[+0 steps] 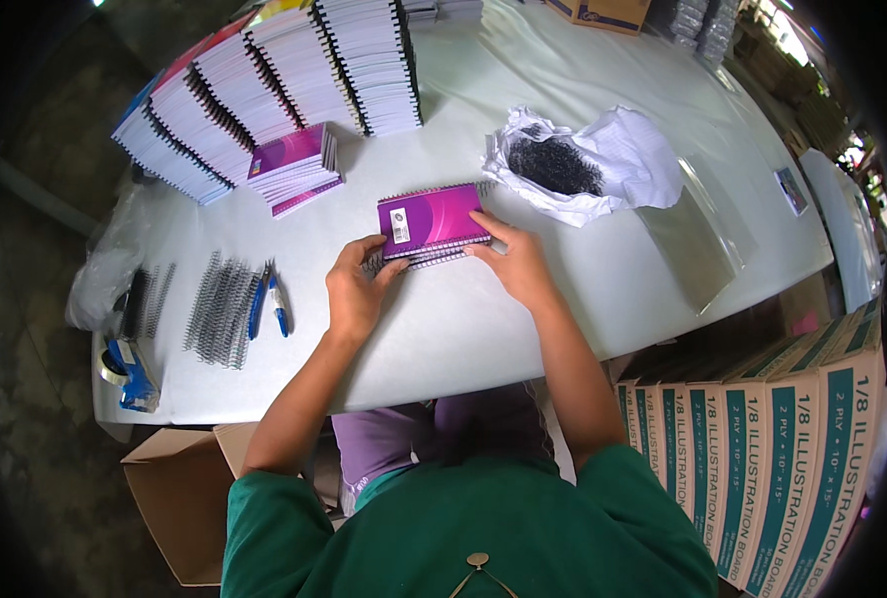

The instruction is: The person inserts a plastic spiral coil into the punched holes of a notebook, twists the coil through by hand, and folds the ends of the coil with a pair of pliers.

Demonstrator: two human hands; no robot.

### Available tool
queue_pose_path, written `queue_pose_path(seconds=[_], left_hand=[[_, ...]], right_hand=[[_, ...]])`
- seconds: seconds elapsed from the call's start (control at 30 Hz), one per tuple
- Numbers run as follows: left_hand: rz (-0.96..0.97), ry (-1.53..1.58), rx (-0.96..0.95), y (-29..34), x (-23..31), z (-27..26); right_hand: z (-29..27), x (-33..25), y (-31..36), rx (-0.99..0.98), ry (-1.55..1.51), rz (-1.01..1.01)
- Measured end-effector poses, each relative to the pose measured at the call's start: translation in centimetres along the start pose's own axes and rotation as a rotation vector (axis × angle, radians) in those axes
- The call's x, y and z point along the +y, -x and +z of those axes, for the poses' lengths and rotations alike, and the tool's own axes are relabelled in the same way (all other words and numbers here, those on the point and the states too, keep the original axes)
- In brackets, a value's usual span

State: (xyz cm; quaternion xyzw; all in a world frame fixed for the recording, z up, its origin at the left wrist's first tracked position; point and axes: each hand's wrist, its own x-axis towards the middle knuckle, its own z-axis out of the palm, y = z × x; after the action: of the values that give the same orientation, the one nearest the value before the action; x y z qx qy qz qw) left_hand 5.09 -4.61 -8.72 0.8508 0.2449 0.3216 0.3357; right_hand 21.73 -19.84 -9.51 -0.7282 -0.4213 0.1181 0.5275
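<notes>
A small stack of purple-and-pink spiral notebooks (439,217) lies on the white-covered table in front of me, a pale label on the top cover. My left hand (357,279) grips its left end, fingers on the edge and thumb at the near side. At the right end my right hand (513,261) holds it, with a finger on the cover and the thumb along the near edge. Black coil shows at the far edge and near the left fingers. Left of my hands are loose wire coils (220,311) and blue-handled pliers (257,304) beside a blue-and-white pen-like tool (278,305).
Tall stacks of bound notebooks (384,70) and a smaller purple notebook pile (289,164) stand far left. Crumpled white paper (633,164) holds black scraps (553,165). A tape dispenser (135,377) sits at the left edge. Cartons (762,439) line the right; an open box (179,498) stands lower left.
</notes>
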Motion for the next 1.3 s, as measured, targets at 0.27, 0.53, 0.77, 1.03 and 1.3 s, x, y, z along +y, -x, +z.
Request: queue_pose_path(seconds=[0.27, 0.53, 0.77, 1.03, 1.3], left_hand=[[0.203, -0.454, 0.103, -9.0, -2.2, -5.2], [0.326, -0.865, 0.223, -12.4, -5.7, -8.8], [0.768, -0.690, -0.106, 3.5, 5.5, -6.6], [-0.236, -1.019, 0.120, 3.1, -8.6, -14.4], [-0.334, -0.772, 0.170, 2.2, -9.4, -15.0]], right_hand=[[-0.5, -1.0, -0.2, 0.246, 0.275, -0.209], [-0.6, -1.0, -0.2, 0.377, 0.123, -0.531], [3.0, -4.2, 1.5, -0.467, -1.295, 0.342], [3.6, -4.1, 2.4, -0.528, -0.531, -0.128], [3.2, -4.0, 3.0, -0.465, -0.531, -0.076]])
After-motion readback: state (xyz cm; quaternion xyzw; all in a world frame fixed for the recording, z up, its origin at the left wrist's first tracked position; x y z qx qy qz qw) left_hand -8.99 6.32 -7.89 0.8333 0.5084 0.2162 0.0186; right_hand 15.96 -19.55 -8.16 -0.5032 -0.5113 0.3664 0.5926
